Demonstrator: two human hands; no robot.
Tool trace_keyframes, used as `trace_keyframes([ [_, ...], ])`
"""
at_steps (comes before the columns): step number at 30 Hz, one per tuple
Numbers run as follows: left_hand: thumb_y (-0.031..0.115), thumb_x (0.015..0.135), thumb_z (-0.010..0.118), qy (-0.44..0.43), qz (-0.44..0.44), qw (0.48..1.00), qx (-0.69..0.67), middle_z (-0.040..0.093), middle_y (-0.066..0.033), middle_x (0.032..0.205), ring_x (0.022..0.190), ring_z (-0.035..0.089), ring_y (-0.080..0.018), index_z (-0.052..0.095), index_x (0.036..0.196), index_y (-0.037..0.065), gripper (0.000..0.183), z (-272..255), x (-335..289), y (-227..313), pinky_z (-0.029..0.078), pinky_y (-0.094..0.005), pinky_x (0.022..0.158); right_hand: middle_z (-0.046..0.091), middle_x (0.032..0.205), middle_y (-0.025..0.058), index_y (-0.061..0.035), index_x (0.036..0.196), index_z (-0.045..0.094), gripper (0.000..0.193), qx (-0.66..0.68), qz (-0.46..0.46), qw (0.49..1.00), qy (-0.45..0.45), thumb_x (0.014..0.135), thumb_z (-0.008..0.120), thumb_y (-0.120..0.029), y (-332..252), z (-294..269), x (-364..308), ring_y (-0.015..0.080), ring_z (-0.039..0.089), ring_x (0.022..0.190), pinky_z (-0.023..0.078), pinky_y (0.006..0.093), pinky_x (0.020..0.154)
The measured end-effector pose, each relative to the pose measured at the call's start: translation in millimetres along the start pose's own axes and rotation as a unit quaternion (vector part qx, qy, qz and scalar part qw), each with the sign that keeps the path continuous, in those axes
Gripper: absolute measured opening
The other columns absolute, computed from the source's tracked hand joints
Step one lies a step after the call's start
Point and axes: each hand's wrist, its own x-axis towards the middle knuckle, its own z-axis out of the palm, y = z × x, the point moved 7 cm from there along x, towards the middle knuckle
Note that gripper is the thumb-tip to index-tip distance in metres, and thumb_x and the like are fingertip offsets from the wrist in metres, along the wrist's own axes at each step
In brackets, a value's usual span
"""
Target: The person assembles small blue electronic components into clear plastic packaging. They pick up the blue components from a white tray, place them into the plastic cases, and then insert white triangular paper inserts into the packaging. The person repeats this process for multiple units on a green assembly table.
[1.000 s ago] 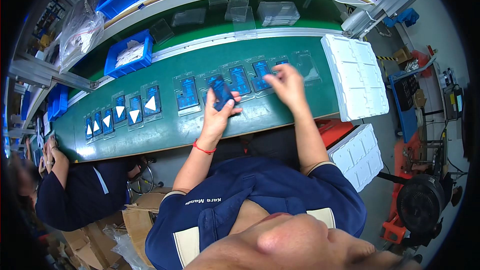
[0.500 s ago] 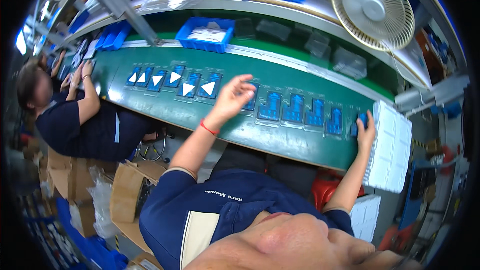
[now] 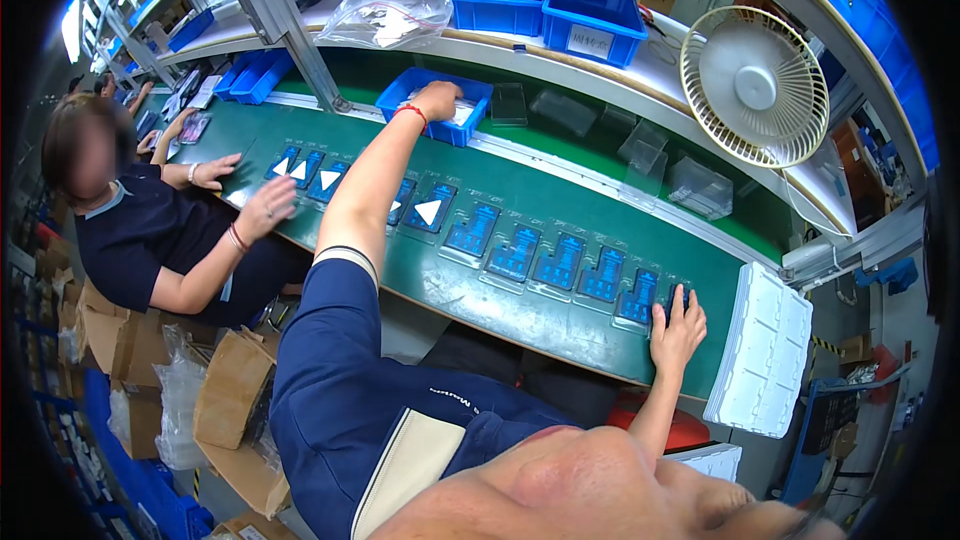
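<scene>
My left hand (image 3: 437,100) reaches into a blue bin (image 3: 458,134) of white paper pieces at the back of the green table. Its fingertips are partly hidden, and I cannot tell whether they grip anything. My right hand (image 3: 678,328) lies with fingers outstretched on the rightmost flat blue piece (image 3: 680,294), at the end of a row. Several similar blue pieces (image 3: 567,262), in clear plastic holders, run leftward from it. Farther left, several bear white triangles (image 3: 428,212); my left forearm covers part of that stretch.
White stacked trays (image 3: 762,350) stand at the table's right end. A fan (image 3: 755,87) and blue bins (image 3: 594,20) occupy the shelf above. Clear plastic boxes (image 3: 700,188) lie under it. At left a co-worker (image 3: 150,240) sits with both hands over the table.
My left hand has moved from above the row into the blue bin. The right hand has set down its blue piece at the row's end. The co-worker's hands have moved toward the row.
</scene>
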Motion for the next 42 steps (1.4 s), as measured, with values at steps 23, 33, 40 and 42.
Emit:
trace_keyframes([
  [23,0.010,0.084,0.067,0.177,-0.222,0.718,-0.635,0.065,-0.0038,0.088,0.075,0.061,-0.0125,0.063,0.101,0.003,0.018,-22,-52,-51,0.047,-0.0265,0.064,0.046,0.134,0.0172,-0.0129,0.132,0.051,0.053,0.017,0.016,1.000,0.008,0.084,0.062,-0.033,5,2,0,0.0354,0.040,0.121,0.028,0.0485,0.102],
  [33,0.005,0.092,0.054,0.210,-0.178,0.635,-0.722,0.059,-0.0175,0.107,0.092,0.066,-0.0277,0.046,0.111,-0.003,0.021,-37,-83,-20,0.059,-0.0321,0.068,0.052,0.124,0.0190,-0.0040,0.121,0.057,0.044,0.143,0.006,0.979,0.144,0.083,0.065,-0.025,-16,-18,13,0.0352,0.047,0.115,0.034,0.0449,0.099],
  [40,-0.002,0.084,0.064,0.103,-0.136,0.642,-0.748,0.065,-0.0098,0.091,0.076,0.065,-0.0158,0.055,0.103,0.000,0.021,15,-177,105,0.059,-0.0275,0.058,0.068,0.087,0.0093,-0.0024,0.101,0.066,0.029,0.567,-0.034,0.821,-0.055,0.077,0.074,-0.016,-213,19,70,0.0180,0.063,0.079,0.049,0.0286,0.073],
  [42,-0.002,0.083,0.065,0.088,-0.134,0.629,-0.761,0.065,-0.0092,0.092,0.076,0.065,-0.0144,0.056,0.103,0.001,0.022,31,-200,127,0.059,-0.0254,0.058,0.067,0.082,0.0055,-0.0009,0.095,0.066,0.023,0.633,-0.009,0.764,-0.127,0.078,0.074,-0.014,-252,52,76,0.0120,0.061,0.079,0.049,0.0246,0.069],
])
